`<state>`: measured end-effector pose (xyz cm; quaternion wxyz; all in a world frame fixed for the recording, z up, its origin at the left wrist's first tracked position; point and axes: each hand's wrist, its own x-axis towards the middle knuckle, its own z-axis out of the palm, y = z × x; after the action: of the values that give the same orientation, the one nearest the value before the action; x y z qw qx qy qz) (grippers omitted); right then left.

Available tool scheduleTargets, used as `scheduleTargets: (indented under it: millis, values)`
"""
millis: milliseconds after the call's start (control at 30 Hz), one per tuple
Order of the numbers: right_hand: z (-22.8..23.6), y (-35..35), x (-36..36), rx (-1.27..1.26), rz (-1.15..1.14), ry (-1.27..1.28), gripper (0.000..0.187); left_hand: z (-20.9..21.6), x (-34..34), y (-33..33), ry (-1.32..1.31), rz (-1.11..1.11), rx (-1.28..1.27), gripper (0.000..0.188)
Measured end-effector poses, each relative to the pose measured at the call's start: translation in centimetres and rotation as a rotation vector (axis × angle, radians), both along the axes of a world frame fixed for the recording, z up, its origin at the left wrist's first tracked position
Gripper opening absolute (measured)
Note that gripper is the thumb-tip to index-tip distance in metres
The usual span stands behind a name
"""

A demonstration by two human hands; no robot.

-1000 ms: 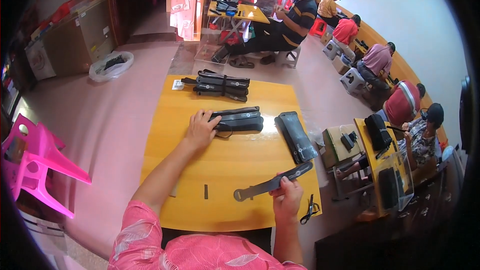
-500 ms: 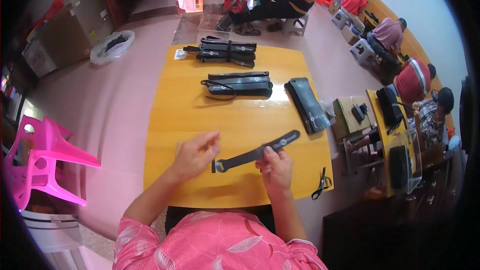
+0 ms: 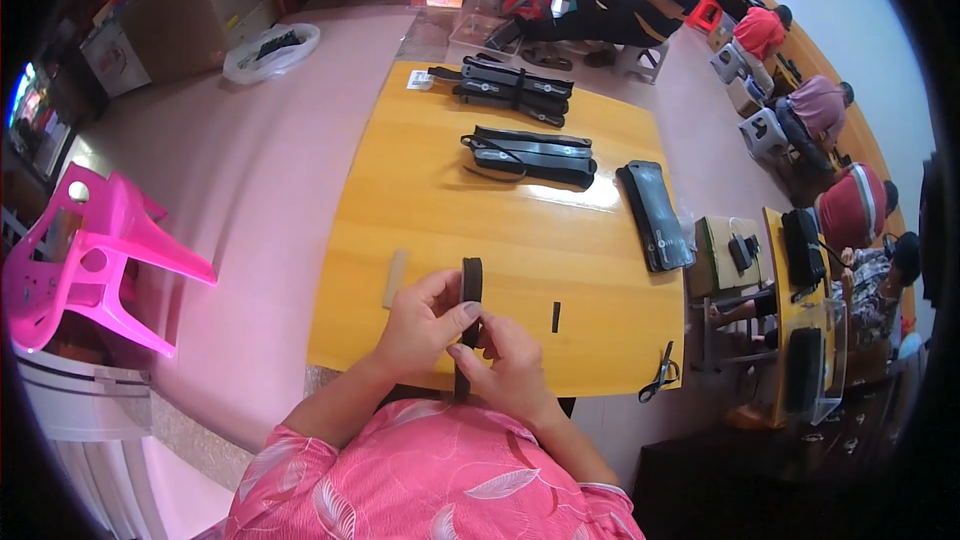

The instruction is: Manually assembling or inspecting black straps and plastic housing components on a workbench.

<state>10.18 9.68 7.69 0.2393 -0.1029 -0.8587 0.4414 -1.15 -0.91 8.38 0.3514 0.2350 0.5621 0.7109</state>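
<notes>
A dark strap [image 3: 472, 278] stands on edge close to my body above the front of the yellow table [image 3: 400, 190]. My left hand [image 3: 428, 322] pinches it between thumb and fingers. Against its near part, my right hand [image 3: 508, 365] is closed with thumb and fingertips, close to the left thumb. The strap's lower end hangs between the hands, partly hidden. To the right of my hands lies a short black strip [image 3: 556, 317]. A thin tan strip [image 3: 395, 278] rests left of my left hand.
Strap bundles lie at the back [image 3: 515, 90] and middle [image 3: 535, 155]; another strap stack [image 3: 656, 218] is at the right edge. A black looped item [image 3: 659, 376] sits near the front right corner. A pink stool [image 3: 110, 250] stands left. Other people sit along the right.
The strap has turned from lying sideways in my right hand to upright between both hands. My left hand has come onto it. The view has shifted, so the table sits farther right.
</notes>
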Motion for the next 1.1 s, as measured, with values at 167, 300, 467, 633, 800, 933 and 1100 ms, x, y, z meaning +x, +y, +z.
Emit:
scheduleTargets:
  millis: [167,300,467,633,800,933,1100]
  values:
    - [0.2,1.7,1.2,-0.246,0.052,-0.118,0.030,-0.4,-0.4,-1.2,0.006,-0.014,0.012,0.022]
    - [1.4,2.6,0.6,-0.468,0.034,-0.054,0.027,0.9,0.0,-1.8,0.107,-0.104,-0.019,0.021]
    - [2.8,3.5,-0.6,-0.591,0.134,0.102,0.024,1.9,-0.7,-1.7,0.340,-0.311,-0.113,0.027]
    - [4.1,4.7,0.6,-0.478,0.069,-0.006,0.022,2.8,0.2,-0.4,0.558,-0.330,-0.096,0.032]
    - [5.5,6.0,2.5,-0.635,-0.286,0.215,0.017,3.8,3.0,-2.0,0.900,-0.021,0.248,0.041]
    - [5.7,4.7,2.9,-0.684,-0.313,0.283,0.015,2.4,4.5,-1.6,0.123,-0.559,-0.111,0.043]
    - [1.8,0.6,3.2,-0.806,-0.138,0.067,0.011,-0.6,3.9,0.0,-0.293,-0.091,0.065,0.029]
